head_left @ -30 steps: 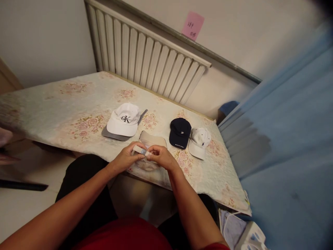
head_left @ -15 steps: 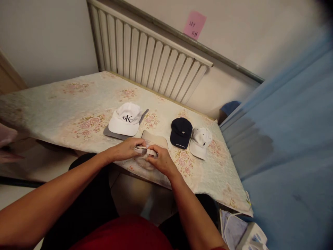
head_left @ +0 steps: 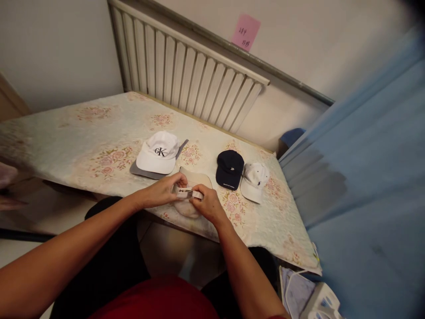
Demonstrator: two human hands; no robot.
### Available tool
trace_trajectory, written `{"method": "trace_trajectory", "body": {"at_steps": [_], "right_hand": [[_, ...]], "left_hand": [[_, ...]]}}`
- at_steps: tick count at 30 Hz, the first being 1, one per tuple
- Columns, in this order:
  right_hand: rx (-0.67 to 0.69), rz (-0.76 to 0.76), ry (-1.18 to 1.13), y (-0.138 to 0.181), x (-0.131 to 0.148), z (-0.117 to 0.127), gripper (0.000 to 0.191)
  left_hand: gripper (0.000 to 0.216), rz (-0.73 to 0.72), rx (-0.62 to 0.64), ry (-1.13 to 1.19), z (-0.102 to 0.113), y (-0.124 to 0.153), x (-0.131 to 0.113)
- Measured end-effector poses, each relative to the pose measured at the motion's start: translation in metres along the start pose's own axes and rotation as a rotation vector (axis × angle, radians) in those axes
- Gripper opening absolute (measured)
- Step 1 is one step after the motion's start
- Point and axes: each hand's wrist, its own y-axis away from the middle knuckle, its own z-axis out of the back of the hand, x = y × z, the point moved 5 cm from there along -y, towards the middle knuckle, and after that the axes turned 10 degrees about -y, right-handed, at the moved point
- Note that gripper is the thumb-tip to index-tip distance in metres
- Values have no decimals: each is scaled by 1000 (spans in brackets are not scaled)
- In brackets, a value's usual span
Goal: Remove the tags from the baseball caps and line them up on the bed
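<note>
Pinching the strap (head_left: 187, 193) of the beige cap (head_left: 188, 209), had left hand (head_left: 166, 190) and right hand (head_left: 208, 203) clamped on it. Saw navy cap (head_left: 229, 169) nearby

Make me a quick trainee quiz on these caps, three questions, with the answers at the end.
1. Which letters are on the front of the white baseball cap that lies over a gray brim?
2. True or false: the navy baseball cap lies left of that white cap in the picture.
3. What do the fingers of the left hand and right hand hold? A, pink paper; B, the light strap of the beige baseball cap; C, blue curtain.

Key: 1. CK. 2. False; the navy baseball cap lies right of it. 3. B.
</note>
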Motion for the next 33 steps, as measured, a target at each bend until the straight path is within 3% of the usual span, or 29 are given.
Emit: {"method": "trace_trajectory", "body": {"at_steps": [8, 15, 21, 33], "right_hand": [[-24, 70, 41, 0, -1, 1, 17], [-48, 118, 61, 3, 3, -3, 19], [-63, 186, 87, 5, 12, -7, 20], [-81, 205, 123, 6, 2, -4, 25]], "left_hand": [[17, -65, -68, 41, 1, 15, -12], [25, -2, -125, 54, -6, 17, -6], [24, -22, -98, 35, -8, 17, -5], [32, -21, -33, -183, -12, 13, 2]]}}
